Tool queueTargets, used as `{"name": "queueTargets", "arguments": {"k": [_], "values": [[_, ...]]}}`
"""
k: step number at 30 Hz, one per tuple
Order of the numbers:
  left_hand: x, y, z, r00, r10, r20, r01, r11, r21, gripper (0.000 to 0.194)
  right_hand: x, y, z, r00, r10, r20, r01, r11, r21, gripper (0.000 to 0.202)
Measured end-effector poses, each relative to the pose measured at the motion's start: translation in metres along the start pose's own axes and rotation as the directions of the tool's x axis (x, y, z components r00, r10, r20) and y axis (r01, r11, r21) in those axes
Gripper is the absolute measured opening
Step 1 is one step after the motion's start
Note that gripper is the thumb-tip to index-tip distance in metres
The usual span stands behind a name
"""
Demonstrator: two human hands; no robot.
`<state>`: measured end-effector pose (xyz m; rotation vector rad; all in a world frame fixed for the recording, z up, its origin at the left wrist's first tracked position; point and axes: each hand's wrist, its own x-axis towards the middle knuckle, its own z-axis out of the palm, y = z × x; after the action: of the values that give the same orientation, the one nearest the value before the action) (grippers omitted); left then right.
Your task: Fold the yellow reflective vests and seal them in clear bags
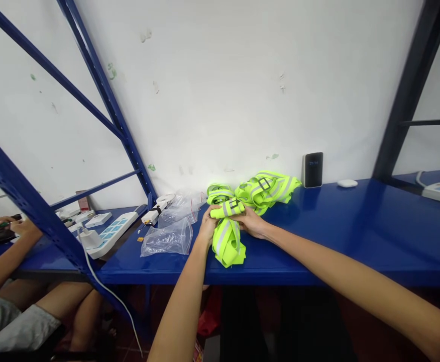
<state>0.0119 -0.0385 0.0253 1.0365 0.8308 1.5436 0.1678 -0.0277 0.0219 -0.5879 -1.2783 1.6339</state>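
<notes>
A neon yellow-green strap bundle (227, 241) with grey reflective stripes and a dark buckle is held between my two hands near the table's front edge. My left hand (207, 225) grips its left side, and my right hand (252, 222) closes on its right side, fingers partly hidden by the folds. Part of the bundle hangs down onto the blue table (288, 266). Just behind lie a rolled yellow-green strap (220, 190) and a loose heap of the same striped straps (267, 190) with another dark buckle.
Clear plastic bags (169, 236) and a white power strip (158, 208) lie on the left. A black-faced device (313, 170) and a white case (347, 183) stand by the wall. Beyond the blue frame post (118, 110), another person's hands (26, 229) work beside a larger power strip (112, 234).
</notes>
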Motion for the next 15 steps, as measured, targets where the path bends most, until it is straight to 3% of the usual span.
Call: {"name": "queueTargets", "arguments": {"k": [3,9,12,15], "values": [[0.0,-0.002,-0.001,1.0,0.012,0.014,-0.012,1.0,0.028,0.035,-0.002,-0.003,-0.001,1.0,0.007,-0.03,-0.007,1.0,-0.002,0.059],[0.002,0.001,-0.01,0.993,0.109,-0.046,-0.104,0.989,0.102,0.021,-0.011,-0.019,-0.003,0.958,0.146,0.248,-0.174,0.981,0.092,0.064],[0.002,0.002,-0.009,0.977,0.213,-0.012,-0.21,0.969,0.129,0.012,-0.008,-0.015,-0.004,0.971,0.154,0.183,-0.18,0.975,0.131,0.065],[0.002,0.001,-0.005,0.96,0.278,-0.026,-0.271,0.95,0.155,0.021,-0.002,-0.009,-0.002,0.988,0.151,0.045,-0.156,0.975,0.158,0.076]]}}
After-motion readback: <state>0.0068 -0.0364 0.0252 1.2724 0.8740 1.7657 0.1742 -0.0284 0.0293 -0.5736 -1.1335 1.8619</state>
